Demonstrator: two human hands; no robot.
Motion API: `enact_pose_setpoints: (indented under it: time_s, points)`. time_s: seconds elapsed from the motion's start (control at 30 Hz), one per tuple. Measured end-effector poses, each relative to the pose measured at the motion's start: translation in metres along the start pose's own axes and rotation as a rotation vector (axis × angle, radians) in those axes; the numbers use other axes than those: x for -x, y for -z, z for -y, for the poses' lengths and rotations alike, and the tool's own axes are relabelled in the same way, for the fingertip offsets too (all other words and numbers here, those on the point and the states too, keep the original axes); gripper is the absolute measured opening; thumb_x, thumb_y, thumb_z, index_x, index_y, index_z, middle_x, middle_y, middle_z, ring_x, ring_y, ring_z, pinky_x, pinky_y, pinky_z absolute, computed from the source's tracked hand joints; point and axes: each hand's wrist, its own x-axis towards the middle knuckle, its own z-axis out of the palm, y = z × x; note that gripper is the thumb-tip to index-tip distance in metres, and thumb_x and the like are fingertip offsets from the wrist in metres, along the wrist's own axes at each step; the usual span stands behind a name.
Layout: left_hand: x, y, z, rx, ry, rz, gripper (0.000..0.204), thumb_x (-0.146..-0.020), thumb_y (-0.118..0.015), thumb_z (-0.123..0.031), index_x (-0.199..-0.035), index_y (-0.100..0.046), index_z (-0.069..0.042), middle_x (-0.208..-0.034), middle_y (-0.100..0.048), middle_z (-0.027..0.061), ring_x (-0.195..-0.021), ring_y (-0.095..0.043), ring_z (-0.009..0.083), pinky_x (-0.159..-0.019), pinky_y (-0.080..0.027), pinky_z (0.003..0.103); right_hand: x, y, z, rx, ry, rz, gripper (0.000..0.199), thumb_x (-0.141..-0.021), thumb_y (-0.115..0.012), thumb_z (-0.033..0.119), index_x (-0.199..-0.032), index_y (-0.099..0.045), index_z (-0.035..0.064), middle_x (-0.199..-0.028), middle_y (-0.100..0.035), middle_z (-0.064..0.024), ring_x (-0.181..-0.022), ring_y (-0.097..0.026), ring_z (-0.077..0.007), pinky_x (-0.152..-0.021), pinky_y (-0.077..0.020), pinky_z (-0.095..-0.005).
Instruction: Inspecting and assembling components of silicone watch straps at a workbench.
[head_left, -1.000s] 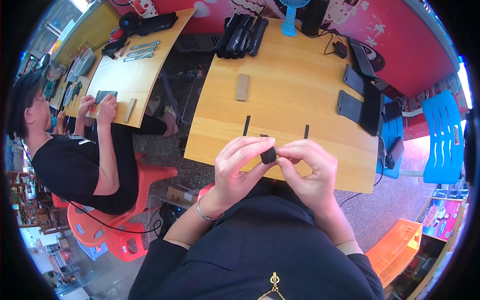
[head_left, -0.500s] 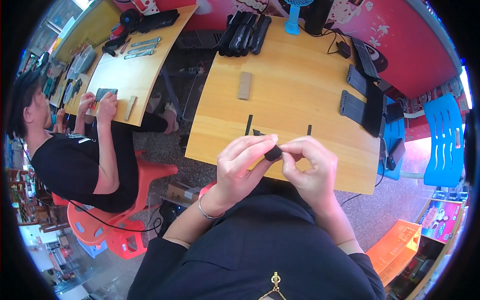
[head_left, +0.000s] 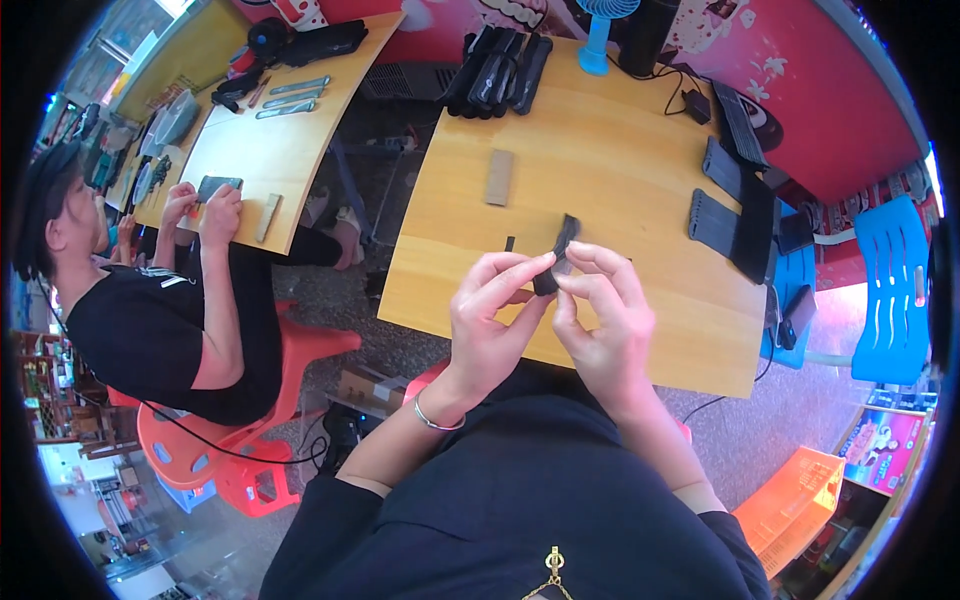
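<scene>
Above the near edge of the wooden table (head_left: 450,275), both my hands pinch a short black strip (head_left: 567,230). One end of the strip stands up beyond my fingertips, and its lower end shows between them. My left hand (head_left: 495,315) grips it between thumb and fingers from the left. On the other side my right hand (head_left: 608,320) has thumb and fingertips closed on it. A small dark mark (head_left: 510,243) shows on the tabletop behind my left hand. Farther back lies a flat brown cardboard piece (head_left: 499,178).
Black wrapped packages (head_left: 497,75) are piled at the back beside a blue fan (head_left: 594,45). Dark flat pieces (head_left: 714,222) lie along the right edge, near a blue chair (head_left: 890,300). A co-worker (head_left: 150,300) sits at the left table. An orange crate (head_left: 790,505) stands low right.
The black strip, mostly hidden and bunched in my fingers before, now has one end sticking up away from me. My right hand has shifted slightly left, with its fingers raised closer to the left hand.
</scene>
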Motion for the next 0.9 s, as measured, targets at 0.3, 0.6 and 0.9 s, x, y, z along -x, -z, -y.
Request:
enact_pose_setpoints:
  time_s: [0.3,0.6,0.9]
  points:
    - [0.005,0.0,0.002,0.342,0.128,0.053,0.033,-0.082,-0.062,0.01,-0.115,-0.059,0.006,-0.11,-0.056,0.0096,-0.099,-0.06,0.0141,-0.085,-0.051,0.024,0.008,-0.005,-0.015,0.094,0.115,-0.014,0.018,-0.072,-0.071,-0.002,-0.087,-0.062,0.0024,-0.094,-0.067,-0.0105,-0.094,-0.068,-0.0258,-0.073,-0.0572,-0.0332]
    - [0.01,-0.003,0.009,0.461,0.192,0.024,0.026,-0.084,-0.064,0.007,-0.11,-0.061,0.006,-0.107,-0.059,0.0106,-0.1,-0.061,0.0161,-0.085,-0.052,0.025,0.012,-0.005,-0.018,0.172,0.196,-0.016,0.018,-0.071,-0.072,0.0,-0.085,-0.062,0.0047,-0.091,-0.068,-0.0075,-0.089,-0.069,-0.0227,-0.069,-0.0572,-0.0295]
    - [0.012,-0.007,0.001,0.427,0.193,-0.017,0.024,-0.085,-0.06,0.009,-0.109,-0.061,0.005,-0.103,-0.06,0.0082,-0.095,-0.06,0.0111,-0.082,-0.048,0.022,0.006,-0.002,-0.017,0.21,0.255,-0.008,0.017,-0.068,-0.071,-0.004,-0.079,-0.06,0.0035,-0.087,-0.068,-0.0104,-0.083,-0.07,-0.0237,-0.068,-0.057,-0.0288]
